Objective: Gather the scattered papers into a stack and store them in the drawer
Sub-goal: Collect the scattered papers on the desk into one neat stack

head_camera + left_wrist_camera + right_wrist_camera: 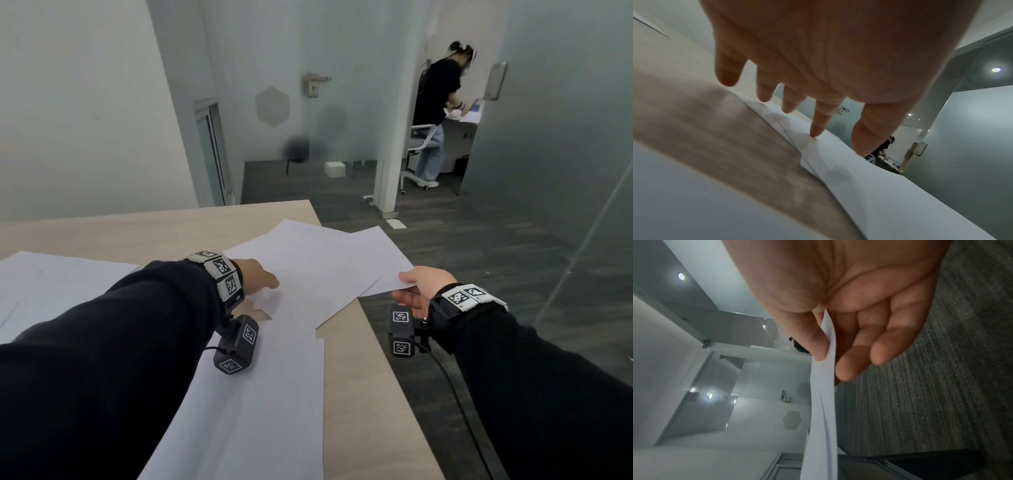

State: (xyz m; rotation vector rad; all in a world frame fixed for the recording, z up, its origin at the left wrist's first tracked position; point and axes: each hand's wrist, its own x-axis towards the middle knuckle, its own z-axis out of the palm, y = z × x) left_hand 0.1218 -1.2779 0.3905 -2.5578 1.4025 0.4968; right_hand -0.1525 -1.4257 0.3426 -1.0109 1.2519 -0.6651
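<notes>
Several white paper sheets lie scattered on the light wood table (164, 229). My right hand (416, 286) pinches the corner of an overhanging sheet (380, 260) past the table's right edge; in the right wrist view the thumb (813, 344) presses that sheet (824, 386) against the fingers below. My left hand (260, 277) rests with straight fingers on the middle sheet (301, 274); its forefinger tip (817, 129) touches the paper (859, 186). Another sheet (253, 411) lies near me and one (51, 284) at the left. No drawer is in view.
Dark carpet (462, 246) lies right of the table. A frosted glass wall with a door handle (315, 84) stands beyond it, with a white post (388, 164). A person (435, 113) stands at a far desk by a chair.
</notes>
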